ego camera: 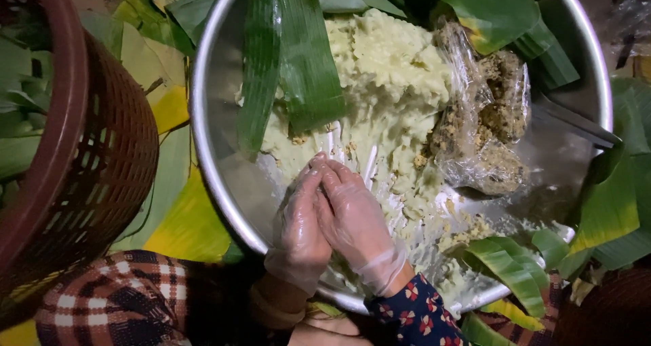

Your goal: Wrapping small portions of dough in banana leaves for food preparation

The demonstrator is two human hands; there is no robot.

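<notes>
Dough [380,81], pale yellow and lumpy, fills the middle of a wide metal basin [203,136] that takes up most of the frame. It looks soft, moist and sticky, clinging to the basin floor in smears, so it would probably tear rather than lift in one piece; a portion is best scooped from the loose edge of the mass, just above the hands, with cupped fingers. Both hands wear thin clear plastic gloves. The left hand [298,227] and the right hand [356,220] are pressed together side by side at lower centre, fingers curled inward; whether a small lump sits between them I cannot tell. A strip of green banana leaf [305,61] lies across the dough at upper centre, limp and smooth. At right inside the basin rests a crumpled clear plastic bag [485,115] of brownish crumbly filling. More leaves [610,203] spread around the basin at the right. A brown woven plastic basket [102,149] stands at far left.
</notes>
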